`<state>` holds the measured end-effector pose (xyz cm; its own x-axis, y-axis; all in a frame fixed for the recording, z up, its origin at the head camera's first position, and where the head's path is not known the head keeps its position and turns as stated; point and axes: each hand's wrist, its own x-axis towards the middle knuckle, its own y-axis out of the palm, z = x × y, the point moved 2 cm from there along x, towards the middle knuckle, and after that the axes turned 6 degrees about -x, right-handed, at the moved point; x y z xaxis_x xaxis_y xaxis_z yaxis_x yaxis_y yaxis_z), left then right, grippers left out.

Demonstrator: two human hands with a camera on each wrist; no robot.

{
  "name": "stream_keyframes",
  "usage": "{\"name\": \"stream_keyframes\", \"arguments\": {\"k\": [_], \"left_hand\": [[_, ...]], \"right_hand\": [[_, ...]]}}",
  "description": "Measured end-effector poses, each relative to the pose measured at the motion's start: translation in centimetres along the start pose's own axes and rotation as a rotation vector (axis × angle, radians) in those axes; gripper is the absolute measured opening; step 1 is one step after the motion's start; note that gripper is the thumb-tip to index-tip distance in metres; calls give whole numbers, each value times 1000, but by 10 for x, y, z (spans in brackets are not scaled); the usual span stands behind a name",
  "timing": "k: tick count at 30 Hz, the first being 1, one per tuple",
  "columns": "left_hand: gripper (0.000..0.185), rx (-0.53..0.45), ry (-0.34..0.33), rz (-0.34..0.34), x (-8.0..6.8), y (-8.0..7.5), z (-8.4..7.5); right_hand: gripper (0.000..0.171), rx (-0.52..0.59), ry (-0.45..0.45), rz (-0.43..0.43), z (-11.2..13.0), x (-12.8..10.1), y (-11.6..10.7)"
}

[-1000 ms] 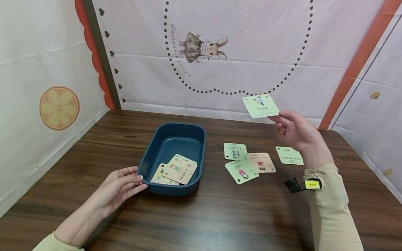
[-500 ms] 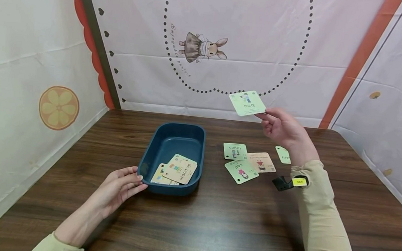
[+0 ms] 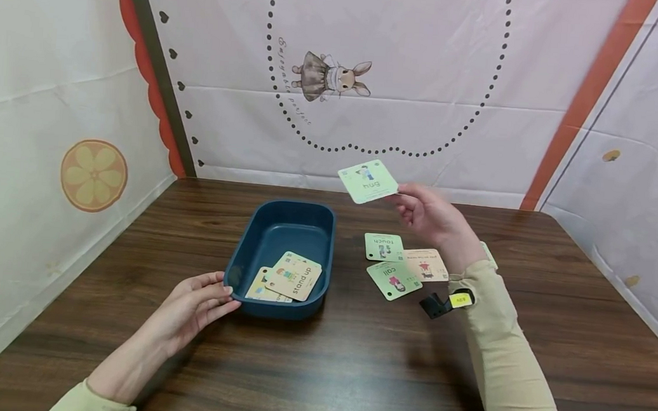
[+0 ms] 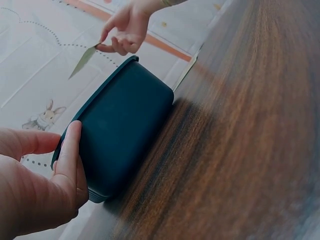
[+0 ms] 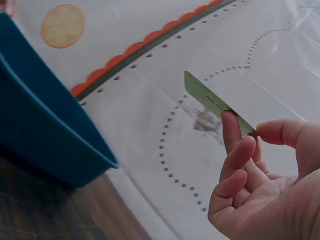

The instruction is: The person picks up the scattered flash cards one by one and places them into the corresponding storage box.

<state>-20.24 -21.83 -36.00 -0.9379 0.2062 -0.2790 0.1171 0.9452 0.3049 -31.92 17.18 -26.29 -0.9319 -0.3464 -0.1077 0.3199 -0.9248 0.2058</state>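
Observation:
My right hand (image 3: 428,214) pinches a green "hug" card (image 3: 367,181) by its corner, holding it in the air to the right of and above the blue tray (image 3: 264,226). The right wrist view shows the card (image 5: 212,101) edge-on between thumb and fingers, with the tray (image 5: 40,140) at lower left. My left hand (image 3: 199,301) rests with straight fingers against the tray's near left corner, as the left wrist view also shows on the tray wall (image 4: 120,135). A "stand up" card (image 3: 294,277) lies in the tray on top of another card.
On the dark wooden table (image 3: 352,360) right of the tray lie a "touch" card (image 3: 383,247), a "call" card (image 3: 394,280) and a beige card (image 3: 426,265). My right forearm hides most of another card. Printed fabric walls enclose the table on three sides.
My right hand has carried the "hug" card leftward and a little lower, toward the tray. Its forearm now covers the "fireworks" card. The left hand and tray have stayed put.

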Motion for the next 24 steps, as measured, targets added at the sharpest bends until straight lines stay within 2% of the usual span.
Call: {"name": "stream_keyframes", "arguments": {"k": [3, 12, 24], "left_hand": [[61, 4, -1, -1, 0, 0, 0], [61, 6, -13, -10, 1, 0, 0], [61, 12, -12, -3, 1, 0, 0]], "right_hand": [[30, -45, 3, -3, -8, 6, 8], [22, -115, 32, 49, -27, 13, 32], [18, -179, 25, 105, -36, 12, 57]]}}
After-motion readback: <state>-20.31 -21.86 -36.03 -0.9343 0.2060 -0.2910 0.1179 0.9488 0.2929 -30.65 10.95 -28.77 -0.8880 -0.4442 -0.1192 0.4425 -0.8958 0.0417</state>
